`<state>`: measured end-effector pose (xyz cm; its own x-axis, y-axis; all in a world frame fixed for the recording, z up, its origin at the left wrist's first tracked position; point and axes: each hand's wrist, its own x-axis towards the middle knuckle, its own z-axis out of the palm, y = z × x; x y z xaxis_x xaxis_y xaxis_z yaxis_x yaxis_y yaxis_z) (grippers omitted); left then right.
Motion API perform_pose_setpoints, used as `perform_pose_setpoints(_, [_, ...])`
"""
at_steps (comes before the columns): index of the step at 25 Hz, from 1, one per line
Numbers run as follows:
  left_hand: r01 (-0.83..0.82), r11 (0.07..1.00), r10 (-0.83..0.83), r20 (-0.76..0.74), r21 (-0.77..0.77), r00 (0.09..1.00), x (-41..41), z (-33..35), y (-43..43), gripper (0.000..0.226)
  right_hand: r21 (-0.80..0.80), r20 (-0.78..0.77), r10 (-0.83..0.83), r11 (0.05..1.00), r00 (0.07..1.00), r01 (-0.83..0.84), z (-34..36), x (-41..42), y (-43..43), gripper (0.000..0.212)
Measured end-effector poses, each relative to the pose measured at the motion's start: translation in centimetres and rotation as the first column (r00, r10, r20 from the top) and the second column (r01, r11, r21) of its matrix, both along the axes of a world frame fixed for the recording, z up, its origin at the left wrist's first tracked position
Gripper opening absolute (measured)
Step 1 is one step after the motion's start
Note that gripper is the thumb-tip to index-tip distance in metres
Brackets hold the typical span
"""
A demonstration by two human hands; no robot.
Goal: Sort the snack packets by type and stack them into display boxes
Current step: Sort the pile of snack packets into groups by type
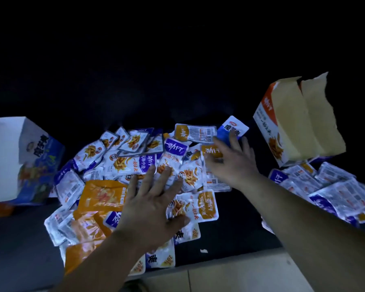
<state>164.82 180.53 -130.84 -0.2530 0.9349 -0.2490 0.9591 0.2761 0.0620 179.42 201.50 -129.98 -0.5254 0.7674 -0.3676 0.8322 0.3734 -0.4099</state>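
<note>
Snack packets [122, 163]: a loose mixed heap of white-and-purple, orange and a few blue, lying mid-tabletop [230, 234] and reaching its near edge.
Second heap [329, 186]: mostly purple-and-white, by the right edge.
Left hand [152, 199]: fingers straight and spread, flat on the heap, holding nothing.
Right hand [230, 163]: also splayed and empty, blurred, its fingertips near a blue packet [234, 126] at the heap's far side.
Boxes: blue box [30, 157] at the left edge and orange box [293, 123] toward the right, flaps open.
Handling: likely light, limp, slick foil. Pinch a sealed edge, since flat faces will probably slide over one another.
Room: there is bare dark tabletop between the two heaps, while the far side is too dark to judge.
</note>
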Motion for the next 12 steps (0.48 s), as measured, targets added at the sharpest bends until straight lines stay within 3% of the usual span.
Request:
perform_pose_setpoints(3, [-0.014,0.999,0.013,0.027,0.048,1.000,-0.7,0.2,-1.2,0.089,0.000,0.063,0.015,1.000,0.998,-0.015,-1.4,-1.1,-1.2,0.067])
perform_pose_setpoints(7, [-0.049,0.993,0.043,0.051,0.109,0.998,-0.8,0.3,-2.5,0.082,0.036,0.001,0.066,0.997,0.998,-0.066,-1.9,-1.1,-6.0,0.064])
perform_pose_setpoints(10, [-0.104,0.959,0.059,0.175,0.263,0.983,-0.3,1.1,-1.7,0.072,0.046,-0.155,0.132,0.991,0.979,-0.127,-1.7,-0.3,-6.9,0.066])
perform_pose_setpoints(12, [-0.088,0.917,0.001,0.218,0.388,0.976,0.3,1.6,-0.8,0.064,0.027,-0.369,0.059,0.998,0.928,-0.053,-0.9,0.9,-6.1,0.063])
